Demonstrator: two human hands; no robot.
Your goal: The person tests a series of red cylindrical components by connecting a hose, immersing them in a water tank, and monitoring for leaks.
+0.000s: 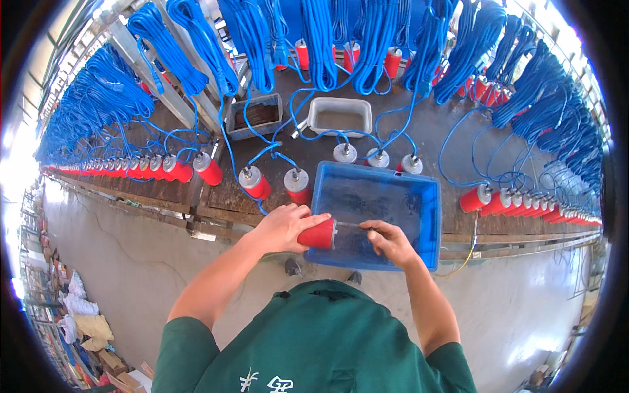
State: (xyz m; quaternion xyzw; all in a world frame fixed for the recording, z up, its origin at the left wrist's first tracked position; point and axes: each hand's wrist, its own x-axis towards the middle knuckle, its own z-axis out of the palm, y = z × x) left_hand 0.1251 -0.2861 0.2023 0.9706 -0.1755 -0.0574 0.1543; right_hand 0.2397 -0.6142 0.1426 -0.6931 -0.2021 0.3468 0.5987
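My left hand [286, 229] is wrapped round a red cylinder with a metal end cap [317, 234], held on its side over the near left edge of a blue plastic bin [429, 226]. In my right hand [391, 243] is a thin screwdriver [349, 224], pinched by its dark handle. Its shaft points left and its tip meets the cylinder's metal end. Just beyond my left hand stand two more red cylinders, one [298, 185] beside the bin and another [254, 183] further left, with blue cables at their tops. The bin's floor looks wet or stained.
Behind the bin, several silver-topped cylinders [377, 158] stand on the dark workbench [288, 85]. A light grey tray [340, 118] and a grey bin [254, 116] lie beyond. Coiled blue cables [319, 42] hang along the back. Rows of red cylinders [511, 200] line the bench edge both sides.
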